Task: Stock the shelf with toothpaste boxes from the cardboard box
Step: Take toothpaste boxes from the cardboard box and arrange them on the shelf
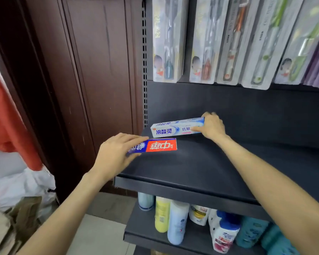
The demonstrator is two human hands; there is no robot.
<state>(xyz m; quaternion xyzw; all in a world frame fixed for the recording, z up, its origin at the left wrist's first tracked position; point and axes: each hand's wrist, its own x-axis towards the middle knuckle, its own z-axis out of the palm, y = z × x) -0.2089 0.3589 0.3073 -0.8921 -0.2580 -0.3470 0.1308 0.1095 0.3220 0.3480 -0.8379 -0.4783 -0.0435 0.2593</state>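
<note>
A dark shelf (201, 168) fills the middle of the head view. At its back left lies a white and light-blue toothpaste box (171, 128); my right hand (211, 126) grips its right end, thumb on the front face. In front of it, at the shelf's left edge, my left hand (116, 153) grips the left end of a red and blue toothpaste box (158, 146), which lies level with the shelf surface. The two boxes lie roughly parallel and a little apart.
Toothbrush packs (206, 41) hang in a row above the shelf. Bottles (177, 223) stand on the lower shelf. A brown wooden panel (92, 80) stands to the left. A blurred cardboard box (11, 221) and white bags sit at the lower left on the floor.
</note>
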